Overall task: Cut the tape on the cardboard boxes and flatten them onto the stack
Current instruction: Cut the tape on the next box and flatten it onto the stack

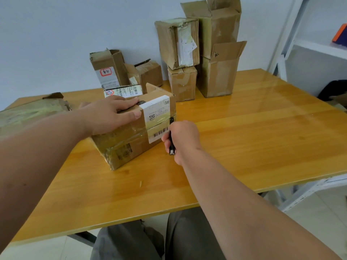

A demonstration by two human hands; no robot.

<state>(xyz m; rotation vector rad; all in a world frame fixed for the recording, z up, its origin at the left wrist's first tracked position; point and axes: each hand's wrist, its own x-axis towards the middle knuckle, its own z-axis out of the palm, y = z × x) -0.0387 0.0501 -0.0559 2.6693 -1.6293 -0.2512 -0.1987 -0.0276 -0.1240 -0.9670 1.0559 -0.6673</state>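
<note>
At the far left edge of the wooden table (244,139) lies the stack (28,115) of flattened cardboard, its top sheet glossy with greenish tape and torn at one corner. Just right of it, near the table's middle, sits the taped box (131,134): brown, creased, wrapped in clear tape that wrinkles over its near corner, with a white shipping label (156,117) folded across its top and down its side, showing a QR code and a barcode. The left hand (110,115) presses flat on the box's top, fingers straight and spread toward the label. Behind it stand smaller boxes (110,69) with labels, one marked in red. At the box's right end, the right hand (183,139) is curled around a black utility knife (171,137), whose upper tip meets the taped seam by the label. Farther right, against the wall, taller boxes (219,68) stand piled, some with flaps open, one holding a crumpled white slip under tape. A white shelf (319,47) fills the right edge.
</note>
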